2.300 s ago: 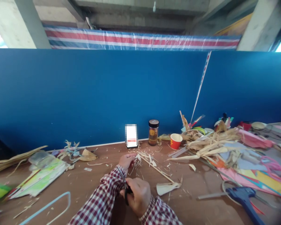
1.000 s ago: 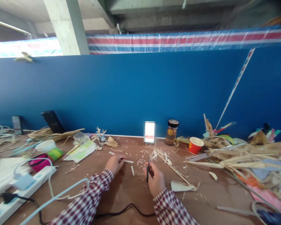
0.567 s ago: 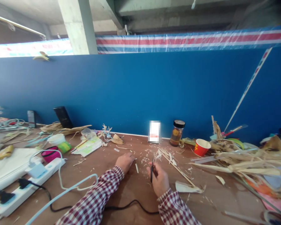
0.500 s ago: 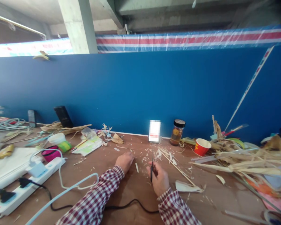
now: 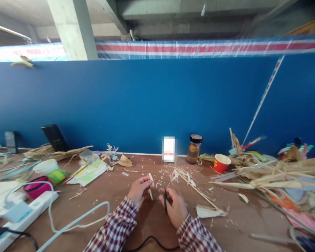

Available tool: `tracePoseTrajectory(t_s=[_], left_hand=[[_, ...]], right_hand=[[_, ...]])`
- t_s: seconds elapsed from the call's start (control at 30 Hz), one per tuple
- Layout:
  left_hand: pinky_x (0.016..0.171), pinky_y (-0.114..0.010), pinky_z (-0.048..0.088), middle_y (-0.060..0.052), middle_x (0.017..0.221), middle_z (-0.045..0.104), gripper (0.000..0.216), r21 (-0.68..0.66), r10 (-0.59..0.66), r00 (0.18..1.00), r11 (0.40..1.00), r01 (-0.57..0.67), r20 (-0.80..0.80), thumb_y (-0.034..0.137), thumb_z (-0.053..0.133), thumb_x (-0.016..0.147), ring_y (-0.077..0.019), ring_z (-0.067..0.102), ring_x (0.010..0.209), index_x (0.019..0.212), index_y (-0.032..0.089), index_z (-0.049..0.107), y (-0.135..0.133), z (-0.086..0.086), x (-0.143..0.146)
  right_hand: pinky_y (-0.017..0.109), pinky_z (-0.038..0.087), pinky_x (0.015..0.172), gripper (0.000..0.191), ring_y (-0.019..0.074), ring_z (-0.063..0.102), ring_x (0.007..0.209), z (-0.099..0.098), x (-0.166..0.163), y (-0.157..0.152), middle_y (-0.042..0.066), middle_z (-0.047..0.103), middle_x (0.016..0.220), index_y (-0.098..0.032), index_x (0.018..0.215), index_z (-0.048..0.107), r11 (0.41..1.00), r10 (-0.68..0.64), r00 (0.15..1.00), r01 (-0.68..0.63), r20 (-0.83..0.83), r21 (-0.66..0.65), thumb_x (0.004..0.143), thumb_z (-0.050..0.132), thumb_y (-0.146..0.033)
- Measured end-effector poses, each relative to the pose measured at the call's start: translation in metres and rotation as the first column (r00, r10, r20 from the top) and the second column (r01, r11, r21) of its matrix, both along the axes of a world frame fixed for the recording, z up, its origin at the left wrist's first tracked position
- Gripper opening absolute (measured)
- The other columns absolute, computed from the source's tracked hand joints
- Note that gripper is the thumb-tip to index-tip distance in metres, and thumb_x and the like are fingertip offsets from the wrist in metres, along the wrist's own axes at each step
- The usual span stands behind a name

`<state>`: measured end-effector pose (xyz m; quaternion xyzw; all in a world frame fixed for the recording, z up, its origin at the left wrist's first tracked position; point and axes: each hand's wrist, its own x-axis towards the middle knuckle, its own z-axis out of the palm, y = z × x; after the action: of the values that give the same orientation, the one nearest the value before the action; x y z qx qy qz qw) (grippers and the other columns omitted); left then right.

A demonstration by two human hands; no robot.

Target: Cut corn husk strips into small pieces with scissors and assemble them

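Between the thumb and fingers of my left hand (image 5: 139, 190) is a small pale strip (image 5: 151, 179), held upright above the brown table. Another pale strip (image 5: 150, 194) lies just below those fingers. My right hand (image 5: 174, 206) is closed around a pair of black-handled scissors (image 5: 165, 201), whose thin blades point away from me. A short gap separates the scissors from the strip in my left hand. Tiny pale clippings (image 5: 160, 175) are scattered on the table beyond both hands.
Long dried stalks (image 5: 196, 189) and a pale husk piece (image 5: 210, 211) lie right of my hands. A dark-lidded jar (image 5: 194, 149) and red paper cup (image 5: 222, 163) stand behind. Dried husks (image 5: 273, 178) pile up at right. A power strip (image 5: 46, 210) and cables occupy the left.
My left hand has lifted off the table and now pinches a small pale strip. My right hand still holds the scissors, nearly in place. The camera view has turned slightly right.
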<state>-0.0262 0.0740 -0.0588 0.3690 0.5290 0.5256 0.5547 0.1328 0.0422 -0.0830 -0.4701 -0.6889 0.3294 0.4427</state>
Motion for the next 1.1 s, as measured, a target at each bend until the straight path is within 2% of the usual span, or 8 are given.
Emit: tracePoseTrajectory(t_s=[0.17,0.27,0.33,0.4,0.47,0.63,0.83,1.1], left_hand=[[0.040,-0.012,0.034,0.005,0.056,0.052,0.026,-0.002,-0.003,0.992,1.000,0.003,0.128,0.025,0.071,0.056,-0.0028,0.044,0.044,0.077,0.016,0.061,-0.003,0.006,0.009],[0.044,-0.015,0.040,0.003,0.057,0.055,0.031,-0.035,-0.009,0.971,0.999,0.018,0.240,0.025,0.074,0.053,-0.0040,0.047,0.045,0.079,0.015,0.063,-0.010,-0.002,0.018],[0.046,-0.019,0.042,0.002,0.055,0.056,0.029,-0.001,-0.080,0.960,0.996,0.084,0.268,0.028,0.075,0.052,-0.0064,0.049,0.044,0.073,0.013,0.063,-0.016,-0.010,0.025],[0.055,-0.022,0.046,-0.001,0.065,0.062,0.029,0.040,-0.105,0.960,0.994,0.098,0.259,0.028,0.076,0.051,-0.0111,0.057,0.055,0.073,0.014,0.063,-0.020,-0.017,0.028],[0.061,-0.025,0.047,-0.003,0.073,0.065,0.030,0.067,-0.117,0.966,0.992,0.104,0.232,0.030,0.075,0.053,-0.0142,0.060,0.063,0.075,0.015,0.063,-0.021,-0.022,0.030],[0.055,-0.023,0.046,-0.001,0.068,0.064,0.030,0.069,-0.103,0.990,0.993,0.096,0.101,0.036,0.072,0.056,-0.0123,0.057,0.057,0.077,0.016,0.062,-0.020,-0.025,0.026],[0.047,-0.020,0.041,0.000,0.060,0.061,0.035,0.059,-0.262,0.964,0.963,0.264,-0.048,0.034,0.073,0.053,-0.0097,0.052,0.049,0.081,0.015,0.063,-0.021,-0.026,0.029],[0.060,-0.025,0.047,-0.002,0.065,0.063,0.034,0.076,-0.192,0.976,0.977,0.200,-0.100,0.023,0.070,0.053,-0.0133,0.058,0.060,0.085,0.015,0.060,-0.022,-0.022,0.027]], right_hand=[[0.021,0.038,0.046,0.021,0.0137,0.051,0.050,0.001,0.001,0.001,-0.001,0.056,0.056,-0.019,0.091,0.062,1.000,0.017,1.000,-0.017,-0.019,0.000,0.076,0.055,-0.031],[0.022,0.042,0.049,0.025,0.0150,0.054,0.053,0.006,-0.001,-0.001,0.000,0.059,0.059,-0.017,0.094,0.061,0.998,-0.003,0.993,-0.004,-0.115,-0.057,0.073,0.058,-0.030],[0.024,0.044,0.052,0.030,0.0160,0.057,0.057,0.011,-0.003,-0.003,0.001,0.062,0.064,-0.016,0.097,0.059,0.993,-0.010,0.978,-0.016,-0.209,-0.120,0.070,0.062,-0.029],[0.025,0.046,0.058,0.032,0.0168,0.059,0.063,0.016,-0.005,-0.005,0.002,0.063,0.069,-0.016,0.095,0.058,0.988,0.006,0.956,-0.051,-0.293,-0.147,0.066,0.066,-0.028],[0.024,0.046,0.055,0.032,0.0157,0.058,0.060,0.018,-0.006,-0.005,0.001,0.062,0.066,-0.015,0.092,0.058,0.984,-0.015,0.944,-0.045,-0.330,-0.173,0.065,0.068,-0.028],[0.022,0.044,0.052,0.034,0.0131,0.056,0.057,0.013,-0.003,0.001,-0.001,0.060,0.066,-0.015,0.093,0.057,0.977,-0.105,0.920,0.025,-0.377,-0.210,0.064,0.069,-0.026],[0.021,0.045,0.051,0.036,0.0120,0.056,0.056,0.005,0.003,0.008,-0.001,0.061,0.067,-0.015,0.095,0.055,0.976,-0.115,0.876,0.012,-0.468,-0.219,0.064,0.069,-0.025],[0.022,0.045,0.052,0.033,0.0121,0.055,0.055,0.006,0.008,0.009,-0.003,0.058,0.062,-0.015,0.093,0.056,0.957,-0.073,0.916,-0.047,-0.395,-0.286,0.064,0.067,-0.024]])
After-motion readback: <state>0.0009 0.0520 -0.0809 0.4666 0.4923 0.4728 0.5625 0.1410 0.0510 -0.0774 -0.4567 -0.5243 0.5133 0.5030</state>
